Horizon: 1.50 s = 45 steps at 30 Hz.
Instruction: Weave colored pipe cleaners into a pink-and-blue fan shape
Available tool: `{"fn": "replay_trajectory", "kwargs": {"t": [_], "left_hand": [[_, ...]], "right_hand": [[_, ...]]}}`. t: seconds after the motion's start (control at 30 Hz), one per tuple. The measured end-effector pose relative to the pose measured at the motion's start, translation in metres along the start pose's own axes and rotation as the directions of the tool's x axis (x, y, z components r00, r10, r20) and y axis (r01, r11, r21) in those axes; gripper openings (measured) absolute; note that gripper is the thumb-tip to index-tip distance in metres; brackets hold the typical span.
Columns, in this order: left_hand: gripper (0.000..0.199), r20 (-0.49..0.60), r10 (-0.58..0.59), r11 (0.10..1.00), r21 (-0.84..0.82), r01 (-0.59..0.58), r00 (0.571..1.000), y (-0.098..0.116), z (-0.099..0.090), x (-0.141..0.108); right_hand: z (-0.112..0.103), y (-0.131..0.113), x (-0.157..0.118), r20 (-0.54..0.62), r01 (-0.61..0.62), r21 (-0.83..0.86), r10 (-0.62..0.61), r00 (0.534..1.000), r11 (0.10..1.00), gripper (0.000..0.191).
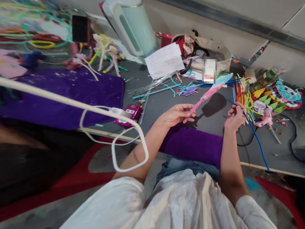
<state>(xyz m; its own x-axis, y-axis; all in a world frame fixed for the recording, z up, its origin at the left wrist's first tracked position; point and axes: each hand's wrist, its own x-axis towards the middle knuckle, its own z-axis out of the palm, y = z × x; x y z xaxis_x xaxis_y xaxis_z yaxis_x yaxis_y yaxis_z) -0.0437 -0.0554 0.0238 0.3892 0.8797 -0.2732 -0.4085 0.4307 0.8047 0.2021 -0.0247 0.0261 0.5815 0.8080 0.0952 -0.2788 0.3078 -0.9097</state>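
My left hand (176, 115) pinches the lower end of a slim pink craft piece (209, 93) with a twisted stem and a light-blue tip. It slants up to the right, above the grey table. To its right, my right hand (234, 118) has its fingers closed on a long blue pipe cleaner (255, 133). One short end of this pipe cleaner sticks out at the upper left, and the long end droops past the table's front edge. The two hands are apart. A purple cloth (193, 143) lies at the table edge below them.
Cut pipe cleaners (188, 90) lie beyond my left hand; a colourful bundle (247, 95) is near my right. A white cord (130, 165) loops at left by a magenta power strip (130, 115). Farther back are paper (164, 61), a bag (221, 55) and a glass jar (268, 78).
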Motion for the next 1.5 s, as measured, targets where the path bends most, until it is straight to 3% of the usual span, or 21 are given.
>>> {"fn": "replay_trajectory", "kwargs": {"t": [0.2, 0.4, 0.6, 0.93, 1.2, 1.33, 1.5], "left_hand": [[0.041, 0.129, 0.004, 0.994, -0.107, 0.01, 0.992, -0.007, 0.004, -0.002], [0.048, -0.004, 0.051, 0.998, 0.042, -0.051, 0.999, -0.007, -0.001, -0.002], [0.051, -0.153, 0.059, 0.95, 0.311, -0.009, 0.986, -0.001, -0.019, -0.001], [0.034, -0.133, 0.04, 0.819, 0.573, 0.043, 0.99, 0.012, -0.046, -0.019], [0.036, -0.298, 0.062, 0.697, 0.696, 0.172, 0.953, 0.02, -0.054, -0.029], [0.036, -0.294, 0.132, 0.632, 0.76, 0.148, 0.947, 0.014, -0.045, -0.009], [0.04, -0.204, 0.243, 0.63, 0.777, 0.006, 0.948, 0.012, -0.009, 0.037]], "right_hand": [[0.0, -0.001, 0.004, -0.041, 0.015, -0.017, -0.016, 0.999, 1.0, 0.016], [-0.004, -0.004, 0.008, -0.071, 0.056, 0.019, -0.055, 0.996, 0.998, 0.012], [-0.011, -0.007, 0.012, -0.11, 0.08, 0.064, -0.073, 0.991, 0.995, 0.009], [-0.019, -0.01, 0.019, -0.104, 0.019, 0.115, -0.007, 0.995, 0.993, 0.01], [-0.017, -0.011, 0.019, -0.133, -0.023, 0.099, 0.036, 0.99, 0.995, 0.011], [-0.016, -0.008, 0.018, -0.111, -0.033, 0.082, 0.042, 0.993, 0.996, 0.011], [-0.019, -0.004, 0.022, -0.135, -0.055, 0.039, 0.059, 0.989, 0.998, 0.013]]}}
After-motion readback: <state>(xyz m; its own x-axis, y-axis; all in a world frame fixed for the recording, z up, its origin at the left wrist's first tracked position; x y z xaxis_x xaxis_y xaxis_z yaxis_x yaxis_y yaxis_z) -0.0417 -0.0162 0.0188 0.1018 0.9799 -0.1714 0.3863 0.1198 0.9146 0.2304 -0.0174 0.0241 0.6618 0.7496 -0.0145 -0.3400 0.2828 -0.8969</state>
